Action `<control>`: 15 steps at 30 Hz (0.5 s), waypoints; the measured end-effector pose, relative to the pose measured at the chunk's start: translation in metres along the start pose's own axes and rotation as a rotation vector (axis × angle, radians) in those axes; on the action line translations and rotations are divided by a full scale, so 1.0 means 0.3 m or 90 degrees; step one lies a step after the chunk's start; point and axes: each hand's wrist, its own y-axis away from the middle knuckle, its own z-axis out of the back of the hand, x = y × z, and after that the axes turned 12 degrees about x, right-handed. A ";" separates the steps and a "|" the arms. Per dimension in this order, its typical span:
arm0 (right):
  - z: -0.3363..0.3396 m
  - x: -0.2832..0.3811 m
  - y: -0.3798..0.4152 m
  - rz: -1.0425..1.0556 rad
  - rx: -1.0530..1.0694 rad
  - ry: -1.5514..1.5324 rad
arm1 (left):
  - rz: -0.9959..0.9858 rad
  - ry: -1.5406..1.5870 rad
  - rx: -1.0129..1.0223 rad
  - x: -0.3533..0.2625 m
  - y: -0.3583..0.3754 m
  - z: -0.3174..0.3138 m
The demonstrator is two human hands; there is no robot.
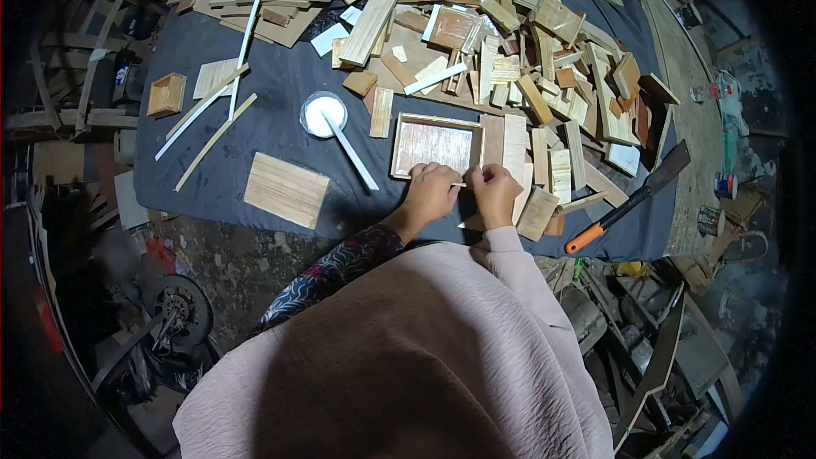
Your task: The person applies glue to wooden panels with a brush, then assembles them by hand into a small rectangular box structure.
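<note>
A shallow wooden box (438, 118) with a pale, streaked base lies in front of me on the dark cloth. My left hand (429, 192) is closed at its near edge, fingers bent over that side. To its right, my right hand (495, 194) is pinched shut by the box's near right corner. A thin wooden strip (459, 184) shows between the two hands, its ends hidden by the fingers. Left of the box, a tub of white glue-like paste (321, 110) has a white stick (353, 153) leaning out of it.
Many wood offcuts (510, 68) are heaped at the back and right. A saw-like tool with an orange handle (586, 236) lies near the right front edge. A flat board (286, 189), long thin strips (216, 142) and a small wooden box (167, 95) lie on the left.
</note>
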 end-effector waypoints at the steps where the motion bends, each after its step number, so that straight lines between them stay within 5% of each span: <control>1: 0.000 0.003 0.001 -0.005 0.003 -0.001 | 0.000 0.000 0.001 0.000 0.000 0.001; 15: 0.012 -0.090 -0.022 -0.126 0.006 -0.147 | -0.010 0.012 0.030 -0.006 0.002 -0.012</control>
